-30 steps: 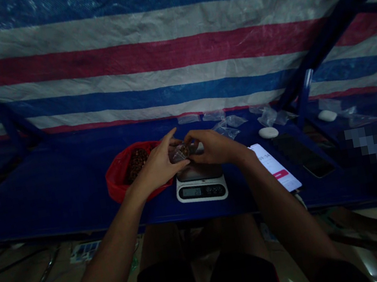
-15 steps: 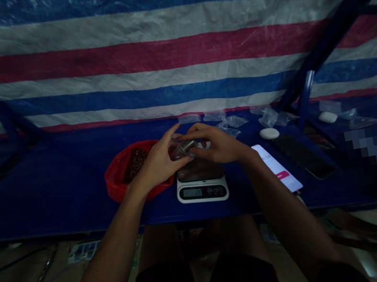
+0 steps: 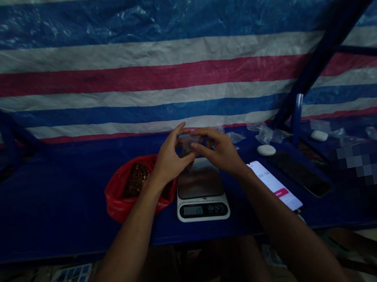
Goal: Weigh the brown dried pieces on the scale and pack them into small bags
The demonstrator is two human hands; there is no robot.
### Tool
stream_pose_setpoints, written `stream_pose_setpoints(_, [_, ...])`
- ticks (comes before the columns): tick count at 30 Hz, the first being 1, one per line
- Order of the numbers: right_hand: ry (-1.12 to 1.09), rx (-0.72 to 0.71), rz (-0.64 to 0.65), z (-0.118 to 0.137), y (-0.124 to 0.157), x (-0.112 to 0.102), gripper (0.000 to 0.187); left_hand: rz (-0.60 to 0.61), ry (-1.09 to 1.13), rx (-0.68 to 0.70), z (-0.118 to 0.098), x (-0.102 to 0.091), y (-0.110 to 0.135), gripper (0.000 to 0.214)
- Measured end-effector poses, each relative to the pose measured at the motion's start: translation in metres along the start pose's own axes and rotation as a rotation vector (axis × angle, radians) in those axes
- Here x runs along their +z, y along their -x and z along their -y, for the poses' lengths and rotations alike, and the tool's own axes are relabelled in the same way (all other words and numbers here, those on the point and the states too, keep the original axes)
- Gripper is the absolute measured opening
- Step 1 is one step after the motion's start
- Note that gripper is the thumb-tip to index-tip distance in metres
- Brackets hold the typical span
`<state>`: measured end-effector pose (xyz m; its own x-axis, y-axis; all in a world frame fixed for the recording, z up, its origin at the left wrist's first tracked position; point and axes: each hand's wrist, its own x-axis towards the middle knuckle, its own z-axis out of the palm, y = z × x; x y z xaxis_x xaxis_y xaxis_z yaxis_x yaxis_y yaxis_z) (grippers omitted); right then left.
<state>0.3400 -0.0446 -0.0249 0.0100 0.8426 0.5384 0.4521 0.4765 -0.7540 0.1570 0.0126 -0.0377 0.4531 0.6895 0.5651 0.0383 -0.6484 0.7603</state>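
Both my hands meet above a small white kitchen scale (image 3: 201,197) on the blue table (image 3: 58,207). My left hand (image 3: 170,159) and my right hand (image 3: 217,150) pinch a small clear plastic bag (image 3: 189,143) between their fingertips, just above the scale's steel plate. The bag's contents are too dim to make out. To the left of the scale a red plastic bag (image 3: 119,202) lies open with brown nut-like pieces (image 3: 135,179) inside.
A lit phone (image 3: 274,184) lies right of the scale, a dark phone (image 3: 298,170) beside it. White oval cases (image 3: 266,150) and several empty clear bags (image 3: 267,133) lie further back. A striped tarp hangs behind; a blue metal strut (image 3: 308,76) slants at right.
My hands lifted the small bag a little higher off the scale. The camera tilted up, so the table and scale sit lower in the picture.
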Motion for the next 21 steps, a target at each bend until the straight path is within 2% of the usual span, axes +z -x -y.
stream_pose_setpoints(4, [-0.071,0.008,-0.084,-0.001,0.001,0.005,0.036,-0.048,0.001,0.007,-0.001,0.002,0.004,0.087])
stream_pose_setpoints(8, [-0.134,0.016,-0.104,-0.002,0.001,0.008,0.043,-0.069,0.005,0.037,0.000,0.003,0.007,0.083])
stream_pose_setpoints(14, [-0.318,-0.025,-0.182,-0.011,-0.001,0.003,0.055,-0.115,0.006,0.118,0.016,0.006,0.008,0.077])
stream_pose_setpoints(17, [-0.390,0.017,-0.123,-0.015,-0.002,-0.003,0.054,-0.202,0.107,0.087,0.024,0.003,0.006,0.066])
stream_pose_setpoints(21, [-0.428,0.090,0.097,-0.014,0.001,-0.007,0.054,-0.401,0.255,0.033,0.032,-0.006,0.001,0.062])
